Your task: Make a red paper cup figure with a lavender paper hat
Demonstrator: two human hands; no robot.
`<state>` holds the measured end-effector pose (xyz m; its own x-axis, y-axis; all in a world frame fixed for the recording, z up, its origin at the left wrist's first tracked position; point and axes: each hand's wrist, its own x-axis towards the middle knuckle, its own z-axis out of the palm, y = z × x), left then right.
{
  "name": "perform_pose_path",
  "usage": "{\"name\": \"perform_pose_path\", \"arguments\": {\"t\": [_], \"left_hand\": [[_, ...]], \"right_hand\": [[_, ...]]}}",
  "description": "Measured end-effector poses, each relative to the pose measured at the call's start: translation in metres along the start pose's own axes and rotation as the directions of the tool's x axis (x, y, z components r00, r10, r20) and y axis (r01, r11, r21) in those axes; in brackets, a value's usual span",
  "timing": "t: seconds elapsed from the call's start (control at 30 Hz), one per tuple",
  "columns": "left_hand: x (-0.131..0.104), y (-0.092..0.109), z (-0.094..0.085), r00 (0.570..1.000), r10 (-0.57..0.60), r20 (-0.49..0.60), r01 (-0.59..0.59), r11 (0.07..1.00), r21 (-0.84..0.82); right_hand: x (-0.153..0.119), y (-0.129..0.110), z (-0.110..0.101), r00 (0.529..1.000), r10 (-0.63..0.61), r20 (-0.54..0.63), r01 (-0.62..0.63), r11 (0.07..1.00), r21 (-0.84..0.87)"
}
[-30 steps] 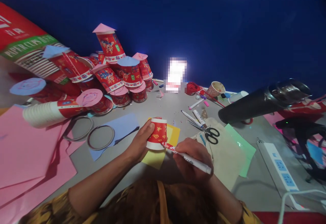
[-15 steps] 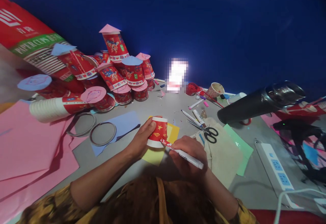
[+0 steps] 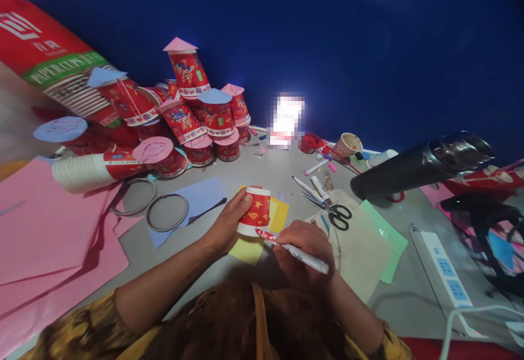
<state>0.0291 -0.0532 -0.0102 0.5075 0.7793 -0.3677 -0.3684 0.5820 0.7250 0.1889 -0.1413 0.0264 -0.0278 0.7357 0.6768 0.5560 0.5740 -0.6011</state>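
Observation:
My left hand (image 3: pixel 229 218) is closed around the side of a red paper cup (image 3: pixel 256 207) with gold stars and swirls and white bands at both ends. Its thumb lies on the front of the cup. In my right hand (image 3: pixel 309 248) is a white marker pen (image 3: pixel 305 258) with a red-stained front end. The marker's tip meets the white band near the bottom of the cup. Beneath the cup lie yellow paper sheets (image 3: pixel 248 251). Black-handled scissors (image 3: pixel 339 217) rest on a beige cloth bag (image 3: pixel 364 256) to the right of my right hand.
Stacked red paper cups (image 3: pixel 188 73) with paper tops stand at the back left. Two metal rings (image 3: pixel 167 212) lie on blue paper (image 3: pixel 208 185). Pink sheets (image 3: pixel 49 223) cover the left side. A dark thermos (image 3: pixel 409 169) and a power strip (image 3: pixel 444 272) are at the right.
The marker's tip has shifted slightly down and left, from the red printed part of the cup to the white band. Both hands keep their hold, and the view has shifted slightly.

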Motion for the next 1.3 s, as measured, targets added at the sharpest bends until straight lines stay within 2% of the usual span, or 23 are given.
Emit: {"name": "perform_pose_path", "arguments": {"t": [0.37,0.73,0.9,1.13,1.3], "left_hand": [[0.0007,-0.0012,0.0005,1.0,0.007,0.001,-0.007,1.0,0.005],[0.0009,-0.0008,0.0006,1.0,0.027,-0.011,-0.026,0.999,0.019],[0.0001,0.001,0.0007,1.0,0.023,0.004,-0.023,1.0,0.01],[-0.0013,0.001,0.0002,1.0,0.025,0.016,-0.026,1.0,0.012],[-0.0018,0.0023,0.0,1.0,0.024,0.006,-0.024,1.0,0.009]], "right_hand": [[-0.0008,0.0005,-0.002,1.0,0.001,-0.019,-0.003,0.996,-0.084],[0.0004,-0.0022,-0.0013,1.0,-0.009,0.027,0.008,1.0,0.01],[-0.0006,-0.0011,-0.0014,0.999,-0.006,0.036,0.007,1.0,-0.027],[-0.0002,-0.0002,-0.0026,1.0,0.006,-0.028,-0.009,0.993,-0.114],[-0.0042,0.001,-0.0027,0.999,-0.011,0.033,0.013,0.998,-0.065]]}}
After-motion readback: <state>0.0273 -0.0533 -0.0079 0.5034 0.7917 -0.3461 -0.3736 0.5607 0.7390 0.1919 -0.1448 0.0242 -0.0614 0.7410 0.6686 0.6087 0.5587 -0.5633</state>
